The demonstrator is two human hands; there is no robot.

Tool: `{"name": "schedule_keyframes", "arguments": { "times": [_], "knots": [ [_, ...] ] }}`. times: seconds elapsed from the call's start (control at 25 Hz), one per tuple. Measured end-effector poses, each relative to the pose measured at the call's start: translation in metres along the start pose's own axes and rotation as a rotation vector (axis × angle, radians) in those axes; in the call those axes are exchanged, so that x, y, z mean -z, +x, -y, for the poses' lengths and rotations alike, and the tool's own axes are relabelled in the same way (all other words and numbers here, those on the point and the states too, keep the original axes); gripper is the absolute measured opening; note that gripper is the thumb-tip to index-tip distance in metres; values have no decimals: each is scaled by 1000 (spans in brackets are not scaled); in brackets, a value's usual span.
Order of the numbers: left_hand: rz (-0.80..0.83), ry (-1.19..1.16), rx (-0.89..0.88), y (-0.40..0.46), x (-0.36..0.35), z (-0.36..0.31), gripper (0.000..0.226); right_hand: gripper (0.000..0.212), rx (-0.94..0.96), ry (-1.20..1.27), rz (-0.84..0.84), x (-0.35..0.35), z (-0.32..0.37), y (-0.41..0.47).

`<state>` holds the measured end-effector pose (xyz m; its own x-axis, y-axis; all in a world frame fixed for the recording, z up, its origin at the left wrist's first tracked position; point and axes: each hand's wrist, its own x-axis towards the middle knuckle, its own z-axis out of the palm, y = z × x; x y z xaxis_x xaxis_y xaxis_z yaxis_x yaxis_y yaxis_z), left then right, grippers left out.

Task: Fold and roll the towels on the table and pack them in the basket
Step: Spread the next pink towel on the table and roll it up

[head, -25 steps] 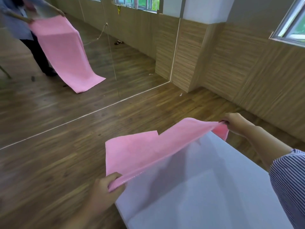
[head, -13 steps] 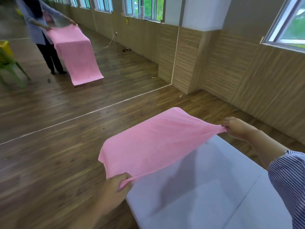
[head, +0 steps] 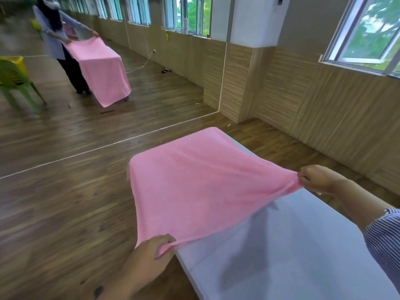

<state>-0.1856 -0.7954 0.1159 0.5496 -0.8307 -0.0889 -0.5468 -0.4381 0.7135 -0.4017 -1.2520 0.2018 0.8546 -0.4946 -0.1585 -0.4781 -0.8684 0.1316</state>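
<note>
Head view: your left hand (head: 151,252) pinches the near corner of the pink towel (head: 194,187); your right hand (head: 316,178) pinches the other corner. Towel stretched taut, far end draped over the white counter (head: 292,245).

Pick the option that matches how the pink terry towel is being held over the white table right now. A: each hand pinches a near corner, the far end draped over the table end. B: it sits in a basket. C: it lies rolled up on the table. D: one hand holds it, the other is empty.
A: the left hand and right hand each pinch a near corner of the pink terry towel, whose far end drapes over the white table.
</note>
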Motion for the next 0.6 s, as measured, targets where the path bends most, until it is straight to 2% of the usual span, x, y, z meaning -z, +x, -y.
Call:
{"name": "schedule_keyframes", "arguments": {
  "times": [0.12,0.24,0.36,0.44,0.6],
  "knots": [
    [-1,-5,10,-33,-30,-22,37,31,-59,54,23,-8,-23,-48],
    [-13,-26,23,-57,-64,-54,33,29,-52,-22,-25,-17,-57,-84],
    [-37,-63,38,-75,-103,-86,27,36,-64,-151,-90,-27,-97,-111],
    [-25,-101,48,-87,-132,-105,32,37,-86,-199,-110,-39,-120,-129],
    [-54,-87,46,-123,-195,-144,31,35,-116,-215,-75,-69,-164,-180]
  ]
}}
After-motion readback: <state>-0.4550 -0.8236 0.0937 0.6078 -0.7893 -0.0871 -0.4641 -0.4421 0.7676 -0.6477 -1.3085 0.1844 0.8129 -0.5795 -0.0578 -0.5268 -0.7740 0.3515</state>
